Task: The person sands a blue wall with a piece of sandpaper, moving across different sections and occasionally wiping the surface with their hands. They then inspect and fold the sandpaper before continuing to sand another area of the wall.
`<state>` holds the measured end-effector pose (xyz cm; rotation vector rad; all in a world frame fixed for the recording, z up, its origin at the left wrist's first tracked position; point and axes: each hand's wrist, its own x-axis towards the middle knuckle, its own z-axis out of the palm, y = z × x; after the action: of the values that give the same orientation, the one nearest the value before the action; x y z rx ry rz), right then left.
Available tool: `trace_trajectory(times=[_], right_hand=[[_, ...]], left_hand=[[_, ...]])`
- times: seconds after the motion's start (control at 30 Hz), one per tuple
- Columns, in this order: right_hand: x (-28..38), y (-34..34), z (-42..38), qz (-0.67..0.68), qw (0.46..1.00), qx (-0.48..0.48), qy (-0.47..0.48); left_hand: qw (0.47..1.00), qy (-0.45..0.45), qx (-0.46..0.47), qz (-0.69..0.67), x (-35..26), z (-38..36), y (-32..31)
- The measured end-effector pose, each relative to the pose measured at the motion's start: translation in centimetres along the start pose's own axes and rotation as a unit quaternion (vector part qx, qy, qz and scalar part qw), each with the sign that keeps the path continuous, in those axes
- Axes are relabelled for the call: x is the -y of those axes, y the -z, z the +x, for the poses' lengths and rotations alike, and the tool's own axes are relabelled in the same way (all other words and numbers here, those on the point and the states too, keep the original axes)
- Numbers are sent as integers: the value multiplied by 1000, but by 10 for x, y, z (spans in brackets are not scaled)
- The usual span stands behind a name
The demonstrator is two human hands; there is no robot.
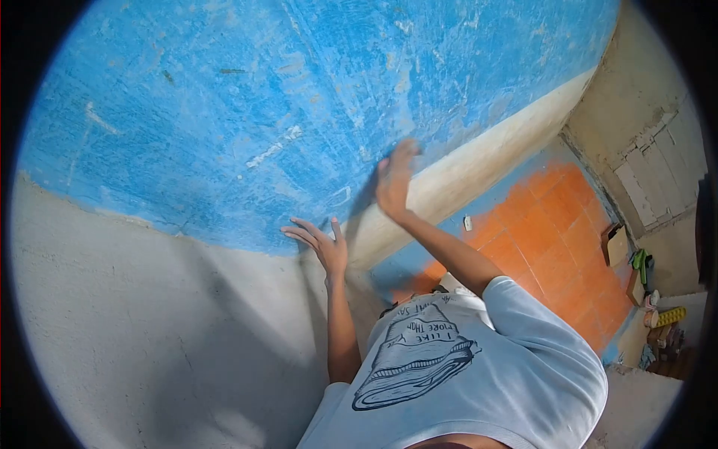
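My left hand point(327, 248) rests at the lower edge of a blue painted wall point(224, 112), fingers spread and thumb apart, holding nothing that shows. To its right and a little higher, my right hand point(396, 181) is stretched out at the same wall, near the cream-coloured band point(471, 161) along its border. Its fingertips are smeared by motion, with the thumb standing apart from them. Pale scrapes and a white patch point(274, 147) mark the blue paint.
Bare grey plaster point(97, 299) lies left of my arms. On the right is an orange tiled floor point(550, 232) with a blue-grey border and a small white item point(468, 223). Beyond it, shoes and a yellow object point(669, 317) lie by a rough wall point(651, 150).
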<state>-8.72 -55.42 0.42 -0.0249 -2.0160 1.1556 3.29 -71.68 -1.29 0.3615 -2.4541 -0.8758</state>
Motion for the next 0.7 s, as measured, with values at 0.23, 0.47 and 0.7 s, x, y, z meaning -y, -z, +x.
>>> trace_trajectory(times=[0.23, 0.47, 0.7], right_hand=[[-31, 7, 18, 146, 985, 55, -69], [-23, 37, 17, -167, 920, 321, 153], [-1, 58, 22, -138, 806, 505, 277]], left_hand=[[999, -25, 30, -9, 3, -10, 26], [1000, -15, 15, -16, 0, -13, 21], [1000, 10, 7, -23, -3, -9, 10]])
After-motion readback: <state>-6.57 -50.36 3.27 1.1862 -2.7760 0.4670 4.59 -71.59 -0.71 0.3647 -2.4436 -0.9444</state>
